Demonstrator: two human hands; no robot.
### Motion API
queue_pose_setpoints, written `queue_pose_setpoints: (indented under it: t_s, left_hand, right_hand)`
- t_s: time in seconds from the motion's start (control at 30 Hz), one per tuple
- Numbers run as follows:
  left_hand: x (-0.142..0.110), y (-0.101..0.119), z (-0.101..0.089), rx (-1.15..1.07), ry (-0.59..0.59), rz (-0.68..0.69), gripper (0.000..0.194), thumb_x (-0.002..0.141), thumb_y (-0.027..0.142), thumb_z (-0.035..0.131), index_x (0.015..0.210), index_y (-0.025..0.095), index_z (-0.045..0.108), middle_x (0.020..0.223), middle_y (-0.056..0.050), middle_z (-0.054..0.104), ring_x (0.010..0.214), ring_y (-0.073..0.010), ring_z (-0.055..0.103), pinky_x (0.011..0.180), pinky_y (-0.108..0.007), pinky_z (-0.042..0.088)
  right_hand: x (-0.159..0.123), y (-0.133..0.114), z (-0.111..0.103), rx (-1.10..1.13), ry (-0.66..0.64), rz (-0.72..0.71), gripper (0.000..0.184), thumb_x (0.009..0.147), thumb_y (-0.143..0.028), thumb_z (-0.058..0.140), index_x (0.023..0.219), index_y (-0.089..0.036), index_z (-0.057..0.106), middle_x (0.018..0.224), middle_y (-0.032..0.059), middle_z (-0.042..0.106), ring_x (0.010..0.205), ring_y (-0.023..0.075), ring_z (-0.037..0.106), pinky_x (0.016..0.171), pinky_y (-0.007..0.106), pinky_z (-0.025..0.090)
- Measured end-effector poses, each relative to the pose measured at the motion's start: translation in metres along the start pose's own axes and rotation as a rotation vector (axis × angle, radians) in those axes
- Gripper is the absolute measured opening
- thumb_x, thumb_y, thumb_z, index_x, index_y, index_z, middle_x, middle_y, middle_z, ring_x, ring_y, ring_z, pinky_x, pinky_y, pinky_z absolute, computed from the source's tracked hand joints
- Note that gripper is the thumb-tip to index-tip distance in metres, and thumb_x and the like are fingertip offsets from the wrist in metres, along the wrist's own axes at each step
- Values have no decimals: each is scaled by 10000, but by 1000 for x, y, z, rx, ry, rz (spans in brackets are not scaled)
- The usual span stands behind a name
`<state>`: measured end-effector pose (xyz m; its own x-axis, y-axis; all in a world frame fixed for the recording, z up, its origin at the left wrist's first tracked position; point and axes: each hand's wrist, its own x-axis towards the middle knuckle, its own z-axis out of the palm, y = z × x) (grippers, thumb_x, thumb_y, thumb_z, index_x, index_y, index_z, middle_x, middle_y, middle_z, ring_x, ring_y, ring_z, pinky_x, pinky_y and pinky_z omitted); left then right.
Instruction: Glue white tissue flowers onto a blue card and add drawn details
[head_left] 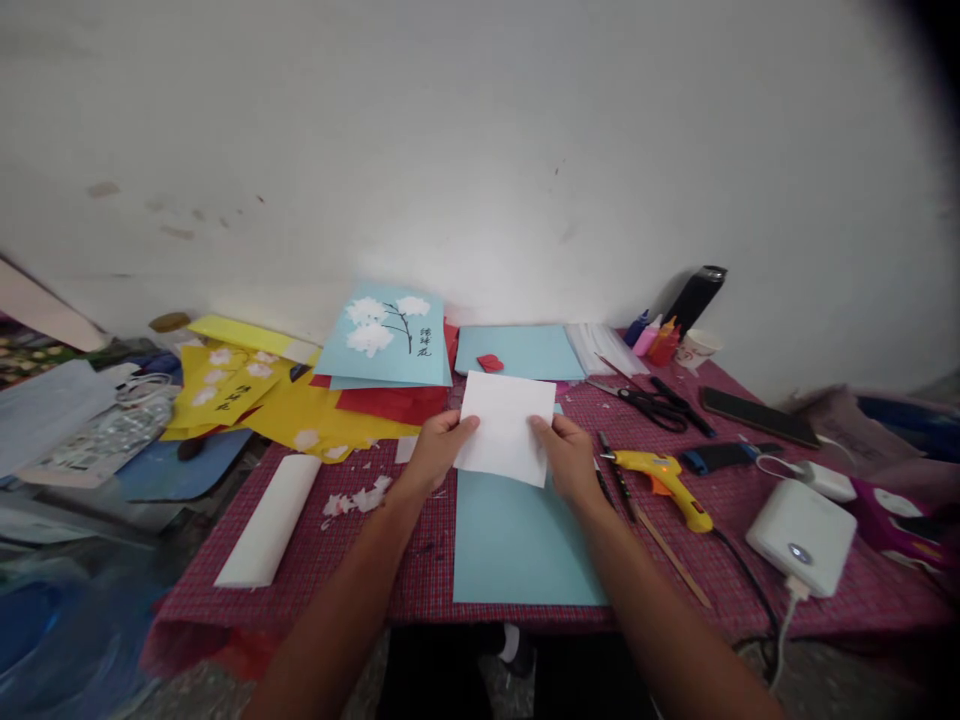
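A square sheet of white paper [507, 425] is held up between my two hands, above the table. My left hand [439, 448] grips its left edge, the thumb on top and the fingers behind. At the right edge my right hand [567, 455] pinches it the same way. Beneath it lies a light blue sheet [517, 550], partly covered by the white paper and my right forearm. Behind the paper, a small red paper piece [490, 363] rests on another blue sheet [525, 345].
Left are a folded white paper roll [270, 520], paper scraps [356, 500], yellow sheets [322, 410] and a blue flower picture [386, 335]. Right are a yellow glue gun [667, 483], scissors [649, 405], a utility knife [720, 457], paint bottles [652, 338], a black flask [696, 298] and a white power bank [802, 535].
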<state>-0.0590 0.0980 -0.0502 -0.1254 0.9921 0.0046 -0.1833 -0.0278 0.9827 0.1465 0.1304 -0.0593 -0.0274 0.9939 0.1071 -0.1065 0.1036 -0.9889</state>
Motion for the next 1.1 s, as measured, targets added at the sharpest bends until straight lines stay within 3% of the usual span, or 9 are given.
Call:
queue_pose_setpoints:
  t_s: [0.17, 0.47, 0.83, 1.1]
  left_hand:
    - [-2, 0, 1, -18, -5, 2, 405, 710, 495, 806, 876, 132, 739, 748, -38, 712, 632, -154, 617, 592, -257, 472]
    - [-4, 1, 2, -32, 24, 20, 454, 645, 512, 845, 865, 128, 747, 715, -44, 715, 648, -177, 640, 591, -268, 483]
    - [-4, 4, 0, -13, 20, 41, 466, 641, 529, 840, 870, 134, 748, 758, -50, 728, 660, -183, 643, 592, -271, 479]
    - [-2, 4, -2, -24, 20, 48, 464, 649, 469, 843, 950, 129, 748, 792, -47, 740, 651, -165, 635, 606, -268, 484]
  right_hand:
    - [1, -1, -1, 48, 2, -21, 329, 771, -507, 732, 767, -181, 690, 668, -14, 642, 555, 129, 505, 503, 241, 352]
    - [6, 3, -1, 103, -5, -14, 378, 717, -556, 756, 754, -188, 679, 668, -8, 665, 539, 136, 522, 508, 255, 377]
    - [3, -7, -4, 24, -37, -34, 386, 744, -556, 730, 710, -176, 672, 565, -34, 575, 489, 119, 430, 458, 246, 284]
    - [1, -14, -7, -1, -168, -12, 310, 772, -484, 703, 812, -177, 699, 565, -51, 548, 476, 111, 435, 445, 243, 306]
